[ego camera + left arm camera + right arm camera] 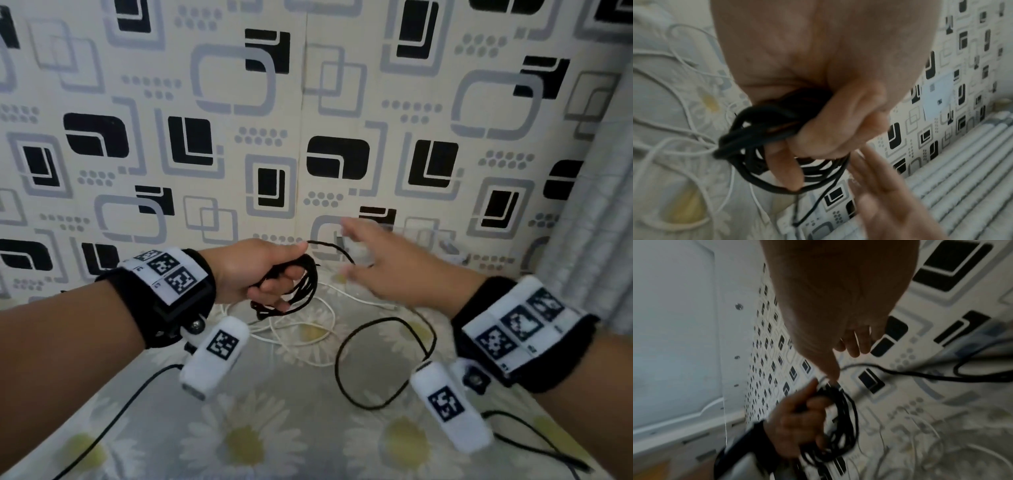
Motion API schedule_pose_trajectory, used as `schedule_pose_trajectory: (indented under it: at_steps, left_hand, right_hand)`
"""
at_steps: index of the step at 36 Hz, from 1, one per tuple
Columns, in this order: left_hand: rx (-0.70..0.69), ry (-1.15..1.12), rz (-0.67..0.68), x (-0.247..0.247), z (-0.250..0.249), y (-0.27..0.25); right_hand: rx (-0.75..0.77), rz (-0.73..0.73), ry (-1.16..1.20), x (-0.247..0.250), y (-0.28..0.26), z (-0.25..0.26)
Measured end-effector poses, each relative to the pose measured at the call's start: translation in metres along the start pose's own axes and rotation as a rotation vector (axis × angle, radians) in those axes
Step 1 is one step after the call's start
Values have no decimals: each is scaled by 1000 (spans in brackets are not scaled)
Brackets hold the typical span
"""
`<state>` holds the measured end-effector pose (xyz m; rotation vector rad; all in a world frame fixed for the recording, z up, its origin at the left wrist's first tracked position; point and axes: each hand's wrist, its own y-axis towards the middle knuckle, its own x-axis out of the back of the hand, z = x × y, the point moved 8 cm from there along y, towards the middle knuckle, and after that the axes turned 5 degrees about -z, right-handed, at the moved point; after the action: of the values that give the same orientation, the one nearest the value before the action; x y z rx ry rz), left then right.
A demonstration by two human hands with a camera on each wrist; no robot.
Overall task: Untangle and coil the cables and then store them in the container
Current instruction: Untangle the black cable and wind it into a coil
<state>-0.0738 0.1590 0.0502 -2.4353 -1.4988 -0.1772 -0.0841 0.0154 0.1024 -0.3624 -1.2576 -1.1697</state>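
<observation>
You're mid-coil: left hand point(260, 270) grips the black coil point(301, 284), right hand point(373, 260) spread and blurred, so next catch the loose tail point(383, 359) and wrap.

Head view bright and evenly lit — wrist views dim, soft, noisy — the right hand point(373, 260) motion-blurred.

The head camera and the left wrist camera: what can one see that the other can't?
Only the head view shows both wrist bands with their black-and-white markers and a loose black cable loop lying on the daisy-print cloth.

Only the left wrist view shows the left hand's fingers from underneath, curled through the coil.

Both show the left hand gripping the coiled black cable, the blurred, open right hand beside it, the white cable on the cloth, and the patterned wall.
</observation>
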Motion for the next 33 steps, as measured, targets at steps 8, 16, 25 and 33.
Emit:
schedule_pose_trajectory:
  at_steps: [8,16,25,33]
  left_hand:
    - [-94,-331,188,-16,-14,-10]
    - [-200,-646,308,-27,-29,-8]
    - [-317,-597,87,-30,-40,-3]
    - [-281,-420,-39,-14,-35,-3]
  right_hand:
    - [-42,101,617,-47,-1,11]
    - [-91,-82,1032,-53,0,20]
    - [-137,-429,904,-34,11,7]
    - [75,-495,535,-13,10,7]
